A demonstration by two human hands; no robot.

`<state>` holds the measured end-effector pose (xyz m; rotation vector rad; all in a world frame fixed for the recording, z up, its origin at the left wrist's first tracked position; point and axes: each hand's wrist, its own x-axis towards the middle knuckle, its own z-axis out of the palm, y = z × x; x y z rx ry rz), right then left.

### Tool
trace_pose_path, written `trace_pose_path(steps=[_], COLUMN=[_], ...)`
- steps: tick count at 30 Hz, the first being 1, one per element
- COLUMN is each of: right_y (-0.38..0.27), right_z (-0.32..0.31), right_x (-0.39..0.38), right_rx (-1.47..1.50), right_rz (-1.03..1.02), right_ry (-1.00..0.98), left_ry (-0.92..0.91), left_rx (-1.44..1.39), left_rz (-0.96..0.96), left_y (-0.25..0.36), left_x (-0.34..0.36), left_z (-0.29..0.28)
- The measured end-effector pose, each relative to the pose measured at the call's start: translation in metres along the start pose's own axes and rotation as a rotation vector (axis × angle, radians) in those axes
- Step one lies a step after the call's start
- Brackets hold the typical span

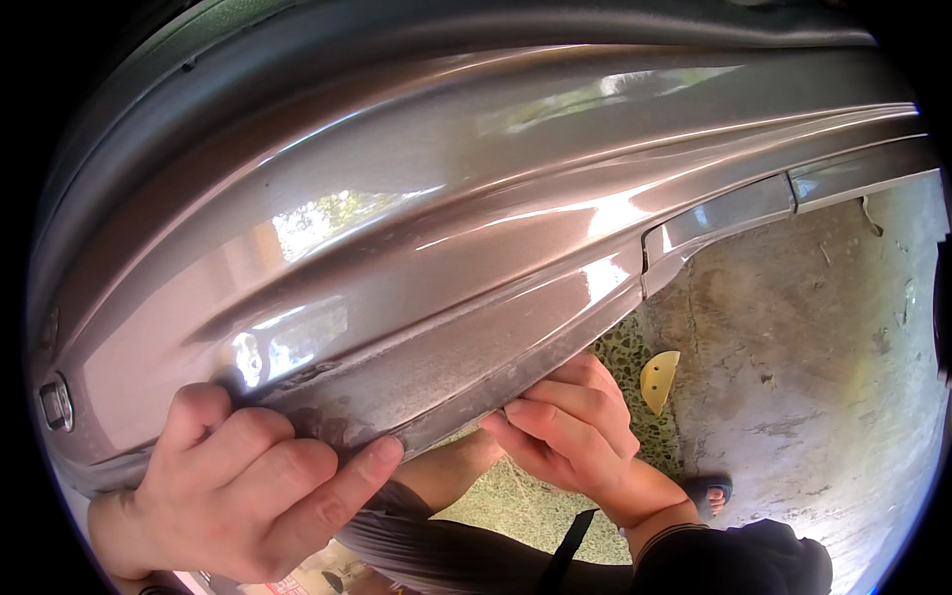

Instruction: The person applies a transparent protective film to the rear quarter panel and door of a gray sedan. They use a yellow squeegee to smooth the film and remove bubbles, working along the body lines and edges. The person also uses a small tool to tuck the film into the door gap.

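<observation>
A glossy brown-grey car body panel (466,268) sweeps across in front of me, with a dusty dull strip along its lower edge (476,392). My left hand (248,486) lies against that lower edge at the near left. Its fingers are curled, their tips hidden, and one digit with its nail showing reaches along the edge toward the right. At the middle of the edge my right hand (575,426) is closed in a pinch on the rim, thumb underneath. A small dark spot shows at its fingertips; I cannot tell what it is.
On the ground to the right lies a yellow half-round piece (659,382) with small holes. Stained concrete (813,327) borders speckled flooring (506,496). My bent leg (446,535) and sandalled foot (712,493) are below the panel. A square fitting (58,402) sits at the panel's left end.
</observation>
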<state>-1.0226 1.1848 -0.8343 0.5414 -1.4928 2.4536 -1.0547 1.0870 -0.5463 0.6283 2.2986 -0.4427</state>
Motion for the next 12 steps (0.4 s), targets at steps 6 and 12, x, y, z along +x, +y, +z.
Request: trace_pose_path(steps=[6, 12], right_y=[-0.0069, -0.0002], right_z=[0.0022, 0.0088], right_x=[0.0067, 0.0052], right_rx=[-0.096, -0.112], right_rz=[-0.012, -0.055], right_ry=[0.027, 0.091], left_ry=[0.008, 0.003], left_rx=[-0.005, -0.016], left_rz=[0.006, -0.002], left_y=[-0.0001, 0.0010], left_x=[0.0019, 0.0026], left_z=[-0.0003, -0.0017])
